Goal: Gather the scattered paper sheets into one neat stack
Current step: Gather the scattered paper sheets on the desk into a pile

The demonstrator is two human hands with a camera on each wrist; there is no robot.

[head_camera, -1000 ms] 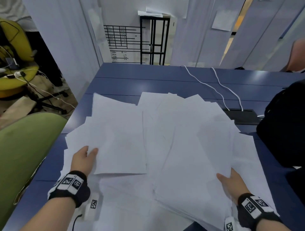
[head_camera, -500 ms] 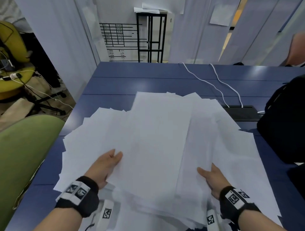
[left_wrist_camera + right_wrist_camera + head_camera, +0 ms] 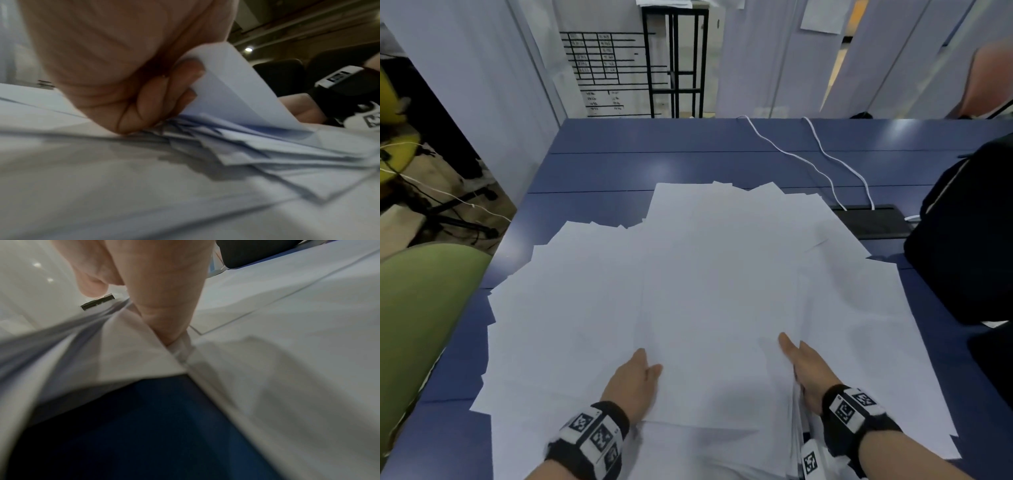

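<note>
Fingers (image 3: 164,91) of left hand (image 3: 631,383) curled under centre sheet bundle (image 3: 719,308); right hand (image 3: 806,370) pinching opposite edge. Loose sheets (image 3: 558,308) fan outside both; squaring left.

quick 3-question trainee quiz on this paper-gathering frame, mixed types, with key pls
1. True or false: the paper sheets already form one squared-up stack on the blue table.
2. Multiple choice: what lies at the table's right edge, beside the paper? A) a black bag B) a red mug C) an open laptop
3. Short answer: which hand has fingers curled round the lifted edge of a sheet in its wrist view?

Key:
1. False. The sheets are fanned out, corners sticking out on every side.
2. A, the black bag.
3. The left hand; the right hand lies against the bundle's right edge.
</note>
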